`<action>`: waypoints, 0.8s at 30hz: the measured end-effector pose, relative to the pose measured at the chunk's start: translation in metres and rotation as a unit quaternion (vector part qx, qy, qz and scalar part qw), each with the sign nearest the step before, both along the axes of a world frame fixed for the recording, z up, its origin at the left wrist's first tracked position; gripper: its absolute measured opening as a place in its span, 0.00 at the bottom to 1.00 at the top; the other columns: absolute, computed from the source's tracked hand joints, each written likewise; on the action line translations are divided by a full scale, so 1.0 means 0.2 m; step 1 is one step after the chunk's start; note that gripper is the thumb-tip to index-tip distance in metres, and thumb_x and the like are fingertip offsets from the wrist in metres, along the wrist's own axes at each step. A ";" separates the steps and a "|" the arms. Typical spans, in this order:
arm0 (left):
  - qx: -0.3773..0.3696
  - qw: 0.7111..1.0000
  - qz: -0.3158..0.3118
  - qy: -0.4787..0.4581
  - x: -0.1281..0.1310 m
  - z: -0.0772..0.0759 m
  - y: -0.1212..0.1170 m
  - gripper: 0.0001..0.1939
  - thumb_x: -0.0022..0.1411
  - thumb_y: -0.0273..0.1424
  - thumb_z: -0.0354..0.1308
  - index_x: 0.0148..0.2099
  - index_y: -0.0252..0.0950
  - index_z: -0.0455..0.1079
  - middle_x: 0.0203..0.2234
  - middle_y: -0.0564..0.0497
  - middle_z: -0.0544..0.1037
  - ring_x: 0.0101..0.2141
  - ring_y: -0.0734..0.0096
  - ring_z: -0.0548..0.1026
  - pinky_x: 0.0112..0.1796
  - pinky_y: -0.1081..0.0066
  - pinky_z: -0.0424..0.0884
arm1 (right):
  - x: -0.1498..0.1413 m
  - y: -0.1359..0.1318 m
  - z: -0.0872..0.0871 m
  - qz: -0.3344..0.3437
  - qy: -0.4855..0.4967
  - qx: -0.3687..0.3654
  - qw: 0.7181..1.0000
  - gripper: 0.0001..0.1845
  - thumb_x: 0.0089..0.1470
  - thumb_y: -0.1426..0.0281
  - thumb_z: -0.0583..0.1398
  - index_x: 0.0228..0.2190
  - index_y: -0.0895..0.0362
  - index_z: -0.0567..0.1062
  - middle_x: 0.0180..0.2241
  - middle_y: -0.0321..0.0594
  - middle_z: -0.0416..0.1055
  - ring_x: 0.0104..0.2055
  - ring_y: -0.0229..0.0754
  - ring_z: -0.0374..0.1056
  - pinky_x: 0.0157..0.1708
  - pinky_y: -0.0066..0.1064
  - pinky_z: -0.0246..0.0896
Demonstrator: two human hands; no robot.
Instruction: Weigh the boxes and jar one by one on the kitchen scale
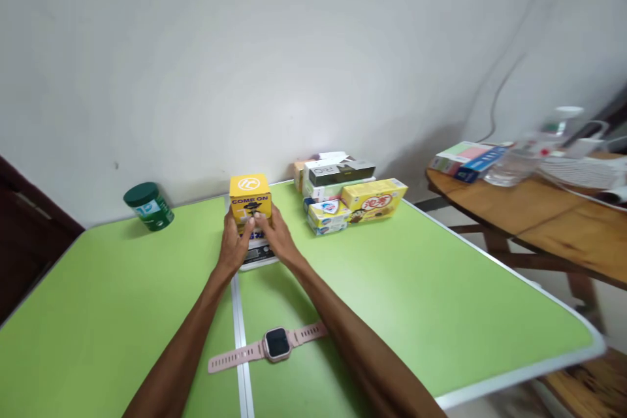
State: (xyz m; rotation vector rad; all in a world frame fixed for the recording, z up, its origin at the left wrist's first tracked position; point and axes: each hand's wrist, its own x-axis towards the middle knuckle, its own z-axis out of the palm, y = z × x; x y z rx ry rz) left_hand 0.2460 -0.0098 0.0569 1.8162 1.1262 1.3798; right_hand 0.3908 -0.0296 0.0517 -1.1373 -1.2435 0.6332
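The held box (249, 185) is smooth cardboard, the tabletop (406, 294) faintly glossy.

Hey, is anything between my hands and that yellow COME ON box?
Nothing visible: your left hand and right hand both hold the yellow box from its sides. The pink smartwatch lies nearer you, out of the way.

Soft light, blurry right side.
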 end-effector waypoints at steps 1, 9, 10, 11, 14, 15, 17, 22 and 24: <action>-0.001 1.000 -0.011 0.003 0.01 0.02 0.00 0.33 0.68 0.48 0.58 0.69 0.41 0.60 0.60 0.40 0.72 0.63 0.50 0.69 0.64 0.49 0.65 | -0.01 0.00 0.02 0.004 0.003 0.005 1.000 0.34 0.62 0.46 0.58 0.62 0.51 0.71 0.61 0.47 0.72 0.65 0.55 0.66 0.64 0.50 0.63; 0.054 0.993 -0.072 0.071 0.23 0.13 -0.33 0.37 0.70 0.44 0.56 0.75 0.40 0.51 0.67 0.38 0.63 0.68 0.51 0.62 0.67 0.48 0.60 | 0.24 -0.36 0.11 -0.003 0.063 -0.005 0.998 0.28 0.60 0.50 0.62 0.55 0.53 0.74 0.54 0.47 0.77 0.54 0.53 0.75 0.52 0.46 0.74; 0.052 0.992 -0.096 0.068 0.29 0.12 -0.39 0.37 0.71 0.43 0.55 0.75 0.41 0.48 0.69 0.38 0.61 0.69 0.51 0.60 0.68 0.48 0.59 | 0.32 -0.43 0.11 -0.016 0.060 -0.011 0.998 0.29 0.59 0.49 0.63 0.54 0.53 0.74 0.54 0.47 0.78 0.54 0.54 0.75 0.52 0.46 0.74; 0.047 0.989 -0.122 0.065 0.36 0.11 -0.44 0.39 0.71 0.43 0.55 0.76 0.41 0.46 0.71 0.38 0.58 0.71 0.51 0.58 0.69 0.49 0.57 | 0.40 -0.49 0.12 -0.029 0.054 -0.022 0.998 0.30 0.58 0.48 0.64 0.54 0.53 0.74 0.54 0.47 0.78 0.53 0.54 0.75 0.52 0.47 0.74; 0.008 0.978 -0.203 0.050 0.61 0.03 -0.54 0.43 0.69 0.43 0.56 0.77 0.38 0.41 0.75 0.38 0.50 0.74 0.49 0.50 0.72 0.49 0.51 | 0.68 -0.67 0.10 -0.073 0.043 -0.064 0.994 0.33 0.54 0.43 0.66 0.52 0.53 0.75 0.53 0.48 0.79 0.50 0.55 0.77 0.51 0.47 0.75; -0.010 0.973 -0.227 0.045 0.70 -0.01 -0.56 0.45 0.68 0.43 0.57 0.78 0.37 0.40 0.75 0.38 0.47 0.74 0.48 0.48 0.72 0.49 0.49 | 0.77 -0.72 0.08 -0.088 0.040 -0.079 0.992 0.35 0.52 0.42 0.66 0.51 0.53 0.75 0.53 0.49 0.79 0.50 0.55 0.77 0.50 0.47 0.75; -0.045 0.961 -0.270 0.042 0.87 -0.07 -0.58 0.49 0.65 0.41 0.59 0.78 0.35 0.38 0.76 0.38 0.43 0.75 0.46 0.43 0.73 0.49 0.45 | 0.94 -0.79 0.05 -0.119 0.031 -0.111 0.986 0.37 0.50 0.40 0.66 0.50 0.53 0.75 0.52 0.50 0.80 0.50 0.57 0.77 0.49 0.47 0.75; -0.095 0.936 -0.334 0.057 1.19 -0.15 -0.56 0.53 0.61 0.36 0.61 0.78 0.31 0.34 0.77 0.37 0.39 0.76 0.47 0.40 0.74 0.51 0.41 | 1.25 -0.83 -0.02 -0.155 0.005 -0.145 0.977 0.39 0.48 0.37 0.66 0.49 0.54 0.77 0.50 0.50 0.81 0.51 0.59 0.76 0.54 0.51 0.72; -0.099 0.933 -0.340 0.063 1.26 -0.15 -0.52 0.55 0.60 0.36 0.61 0.78 0.32 0.33 0.77 0.38 0.36 0.76 0.45 0.38 0.74 0.50 0.40 | 1.32 -0.79 -0.04 -0.149 0.002 -0.140 0.979 0.39 0.49 0.38 0.66 0.50 0.54 0.77 0.51 0.49 0.80 0.53 0.59 0.75 0.56 0.50 0.71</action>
